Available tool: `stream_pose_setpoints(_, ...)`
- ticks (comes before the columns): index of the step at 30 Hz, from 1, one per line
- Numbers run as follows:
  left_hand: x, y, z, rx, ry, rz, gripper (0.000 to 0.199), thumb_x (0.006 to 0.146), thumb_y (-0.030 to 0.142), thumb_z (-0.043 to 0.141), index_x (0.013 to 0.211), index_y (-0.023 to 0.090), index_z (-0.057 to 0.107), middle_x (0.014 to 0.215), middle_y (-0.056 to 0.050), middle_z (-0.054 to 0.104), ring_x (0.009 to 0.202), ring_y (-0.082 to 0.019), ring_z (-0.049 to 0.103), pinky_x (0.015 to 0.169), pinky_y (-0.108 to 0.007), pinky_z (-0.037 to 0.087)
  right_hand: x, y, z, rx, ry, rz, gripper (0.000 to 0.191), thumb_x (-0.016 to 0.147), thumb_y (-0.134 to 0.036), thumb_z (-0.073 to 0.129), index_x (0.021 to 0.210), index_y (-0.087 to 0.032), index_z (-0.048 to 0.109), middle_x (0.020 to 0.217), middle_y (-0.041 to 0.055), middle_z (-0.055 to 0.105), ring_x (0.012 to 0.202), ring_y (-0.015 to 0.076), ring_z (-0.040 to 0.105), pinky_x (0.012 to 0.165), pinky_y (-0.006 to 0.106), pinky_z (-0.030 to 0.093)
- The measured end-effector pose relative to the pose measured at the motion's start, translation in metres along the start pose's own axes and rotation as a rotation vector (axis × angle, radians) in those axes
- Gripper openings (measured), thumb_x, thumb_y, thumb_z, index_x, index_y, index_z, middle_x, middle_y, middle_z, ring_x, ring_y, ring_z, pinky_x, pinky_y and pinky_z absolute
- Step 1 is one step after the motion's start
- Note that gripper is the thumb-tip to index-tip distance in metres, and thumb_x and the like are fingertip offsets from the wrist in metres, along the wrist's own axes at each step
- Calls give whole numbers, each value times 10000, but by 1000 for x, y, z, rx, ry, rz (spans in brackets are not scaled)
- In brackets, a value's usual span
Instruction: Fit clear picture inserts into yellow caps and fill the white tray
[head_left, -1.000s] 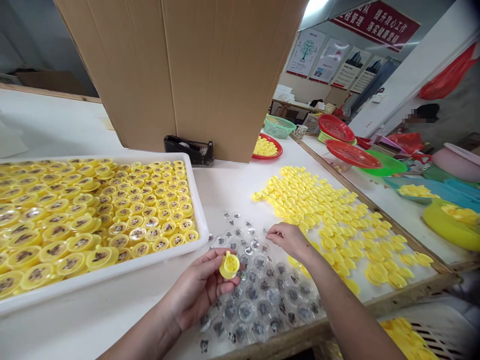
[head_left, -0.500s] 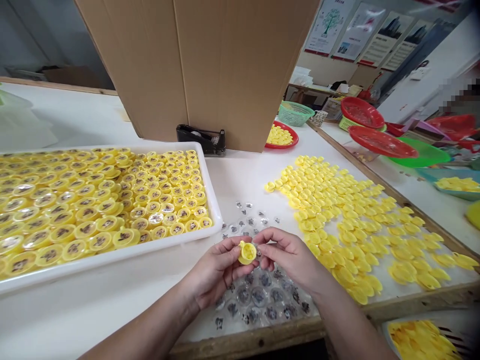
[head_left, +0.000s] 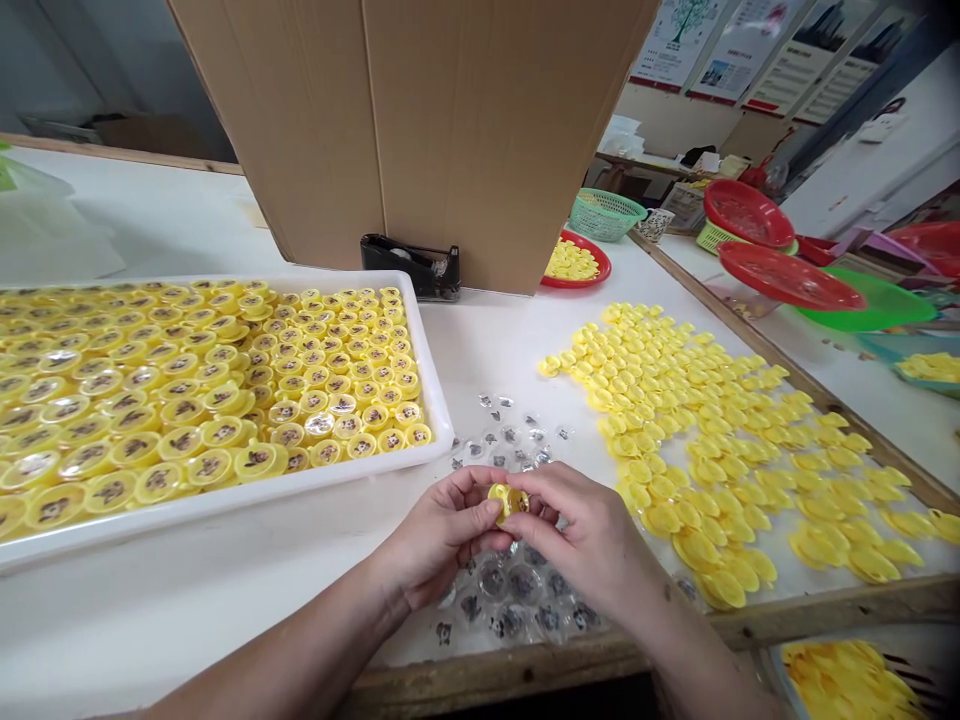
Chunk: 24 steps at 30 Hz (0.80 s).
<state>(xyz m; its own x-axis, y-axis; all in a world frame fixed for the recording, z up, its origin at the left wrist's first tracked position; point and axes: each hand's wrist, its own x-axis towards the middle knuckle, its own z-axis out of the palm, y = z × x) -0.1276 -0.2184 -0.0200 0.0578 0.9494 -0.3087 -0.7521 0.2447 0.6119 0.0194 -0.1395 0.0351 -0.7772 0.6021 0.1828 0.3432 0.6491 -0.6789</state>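
Note:
Between my two hands is a small round yellow plastic piece with a small tab, and a printed picture shows on its right side. My left hand pinches its left edge between thumb and fingers. From the right, the thumb and fingertips of my right hand close on the same piece and partly cover it. Beneath my hands, many clear plastic discs with dark printed pictures are spread on the white table.
A white tray full of yellow pieces with pictures stands at the left. Loose yellow pieces cover the right side. Behind are a black tape dispenser, a cardboard box, a red plate and a green basket.
My right hand has closed in on the yellow piece and now grips its right side. The piece has turned, and a picture now shows on it. The camera view has shifted slightly.

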Motion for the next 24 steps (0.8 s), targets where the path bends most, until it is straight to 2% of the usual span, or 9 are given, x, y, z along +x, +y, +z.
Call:
stream_pose_setpoints(5, 0, 1, 0, 2, -8, -6, 308, 761, 216, 720, 1041, 143, 612, 893, -50, 642, 706, -90, 633, 658, -157, 532, -2, 1, -1, -38, 24, -141, 403, 767, 9, 553, 1105, -208, 583, 1022, 36, 633, 946, 155, 600, 826, 275, 498)
stream_pose_setpoints(9, -1, 0, -2, 13, -14, -16, 320, 757, 237, 726, 1041, 143, 613, 888, -53, 642, 704, -96, 637, 663, -168, 532, -1, 0, -4, -53, -13, -179, 348, 788, 18, 525, 1055, -196, 586, 1092, 62, 599, 1030, 161, 574, 870, 289, 487)
stream_pose_setpoints(13, -1, -1, -2, 6, -1, 3, 295, 744, 218, 737, 1009, 155, 625, 897, -35, 632, 735, -92, 619, 686, -187, 532, -1, 2, -5, -6, -15, -155, 259, 785, -96, 654, 1011, -216, 617, 1065, 43, 601, 988, 156, 590, 853, 278, 498)
stream_pose_setpoints(18, 0, -2, 0, 26, 17, 15, 308, 727, 213, 750, 1006, 159, 629, 928, -44, 637, 773, -110, 620, 701, -209, 521, -4, 7, 1, 11, 109, -91, 204, 767, -79, 648, 943, -178, 623, 1016, 59, 617, 885, 152, 622, 760, 262, 543)
stream_pose_setpoints(21, 1, -2, 0, 32, 36, 72, 319, 703, 202, 768, 990, 157, 635, 941, -48, 639, 807, -123, 614, 707, -220, 512, -6, 7, 4, -62, 110, -76, 190, 793, -105, 618, 973, -166, 629, 1000, 78, 630, 856, 174, 632, 727, 300, 553)
stream_pose_setpoints(24, 2, -3, 0, 43, 40, 119, 311, 689, 194, 778, 967, 160, 644, 911, -36, 645, 784, -113, 613, 710, -222, 502, -9, 4, 5, -122, 83, -59, 258, 824, -100, 566, 1066, -177, 614, 940, 61, 658, 822, 185, 639, 703, 329, 546)
